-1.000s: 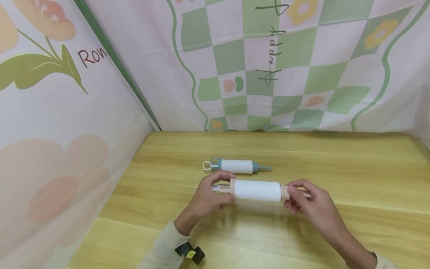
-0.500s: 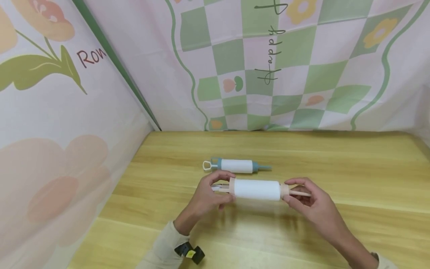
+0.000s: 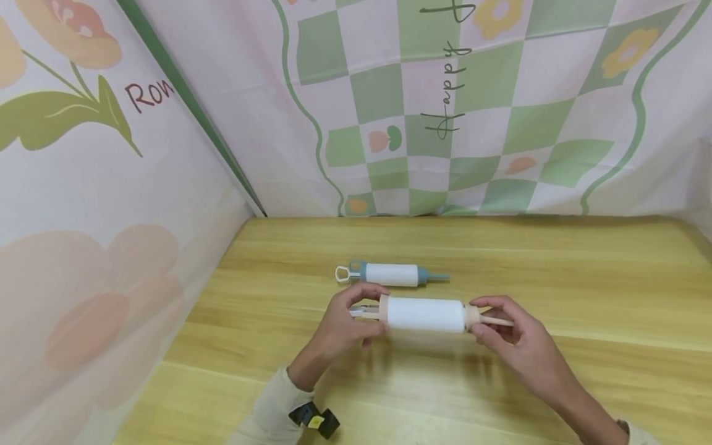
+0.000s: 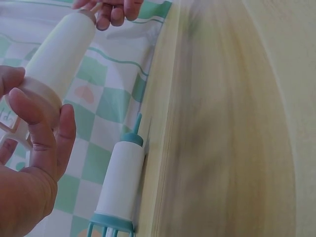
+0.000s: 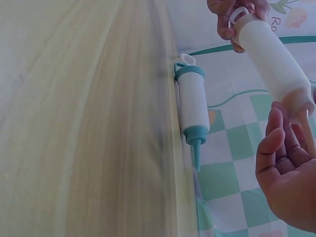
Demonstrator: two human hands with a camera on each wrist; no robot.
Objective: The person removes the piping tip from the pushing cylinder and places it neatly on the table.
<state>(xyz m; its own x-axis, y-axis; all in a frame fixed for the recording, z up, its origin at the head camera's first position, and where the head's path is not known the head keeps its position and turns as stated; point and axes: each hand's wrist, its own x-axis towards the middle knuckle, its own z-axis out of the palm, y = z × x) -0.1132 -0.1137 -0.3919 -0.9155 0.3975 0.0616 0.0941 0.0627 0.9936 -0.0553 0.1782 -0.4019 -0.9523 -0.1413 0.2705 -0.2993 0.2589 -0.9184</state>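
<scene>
While the left hand (image 3: 346, 324) grips the beige collar (image 3: 384, 309) of the beige-ended syringe (image 3: 425, 314), the right hand (image 3: 520, 337) pinches the beige nozzle cap (image 3: 471, 315) between thumb and fingers at the other end. The syringe is held clear of the worktop (image 3: 584, 278), about parallel to its back edge, its thin nozzle (image 3: 497, 321) pointing toward the right edge. A teal-ended syringe (image 3: 392, 275) lies on the surface between the hands and that back edge, its nozzle pointing the same way.

The step looks like working the cap against the barrel — whether to tighten or loosen it, I cannot tell, nor whether it is fully seated. Done well, the left hand should act as a clamp, firm on the collar so the barrel does not turn along. The right should take its purchase on the wide base of the cap, not on the slender nozzle, which could bend. Short turns along one straight axis would suit; a tilted cap may bind — and a hard squeeze on the smooth barrel would probably add little.
</scene>
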